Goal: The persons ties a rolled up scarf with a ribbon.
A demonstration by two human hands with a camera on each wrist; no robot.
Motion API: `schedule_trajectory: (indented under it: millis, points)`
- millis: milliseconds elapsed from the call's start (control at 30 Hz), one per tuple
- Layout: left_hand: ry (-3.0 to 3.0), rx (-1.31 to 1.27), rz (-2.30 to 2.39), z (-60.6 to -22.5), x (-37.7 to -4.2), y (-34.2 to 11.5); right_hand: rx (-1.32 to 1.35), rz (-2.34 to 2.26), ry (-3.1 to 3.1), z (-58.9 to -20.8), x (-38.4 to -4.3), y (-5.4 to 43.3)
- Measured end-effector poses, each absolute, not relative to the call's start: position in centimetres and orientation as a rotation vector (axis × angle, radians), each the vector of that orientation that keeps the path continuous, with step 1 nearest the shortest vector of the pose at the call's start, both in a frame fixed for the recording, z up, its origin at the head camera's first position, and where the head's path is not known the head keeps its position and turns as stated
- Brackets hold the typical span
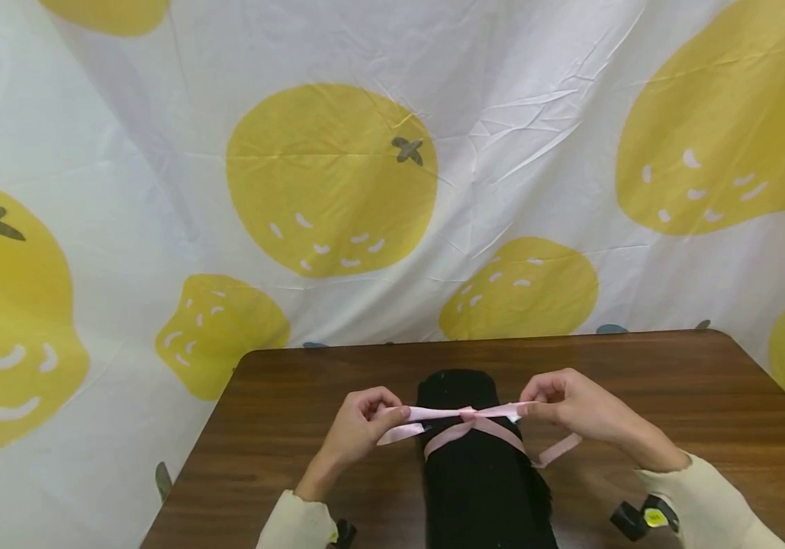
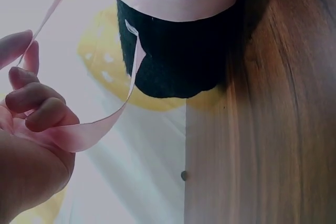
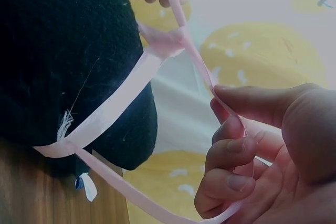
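A pink ribbon [image 1: 448, 436] circles a black rolled fabric bundle [image 1: 484, 492], with a knot [image 1: 468, 413] above its top side. On the left, my left hand [image 1: 361, 422] pinches one ribbon end between thumb and fingers. My right hand [image 1: 580, 406] pinches the other end, and the stretch between both hands runs nearly straight through the knot. A loose tail [image 2: 100, 132] hangs from the left hand in the left wrist view. From the right hand, another length [image 3: 123, 187] curves down in the right wrist view. A white tag [image 3: 88, 186] and frayed white threads [image 3: 64, 125] show on the bundle's side.
The bundle lies lengthwise on a brown wood-grain table [image 1: 296, 404]. Behind the table's far edge hangs a white cloth [image 1: 159, 191] printed with yellow fruit. Black wrist devices [image 1: 630, 521] sit at the pale sleeves [image 1: 701, 499].
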State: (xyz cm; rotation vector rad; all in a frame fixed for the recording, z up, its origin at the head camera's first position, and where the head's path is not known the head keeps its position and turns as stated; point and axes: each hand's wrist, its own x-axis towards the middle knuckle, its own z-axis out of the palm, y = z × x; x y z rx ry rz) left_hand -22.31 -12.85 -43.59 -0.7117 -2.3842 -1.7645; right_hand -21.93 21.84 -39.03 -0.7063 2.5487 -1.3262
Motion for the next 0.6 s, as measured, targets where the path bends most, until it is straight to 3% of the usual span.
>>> schedule_trajectory:
  millis: [600]
  points:
    - [-2.489, -0.603, -1.771, -43.3, -21.9, -13.9, -0.744, -1.329, 2.569, -39.7, -22.0, 23.0]
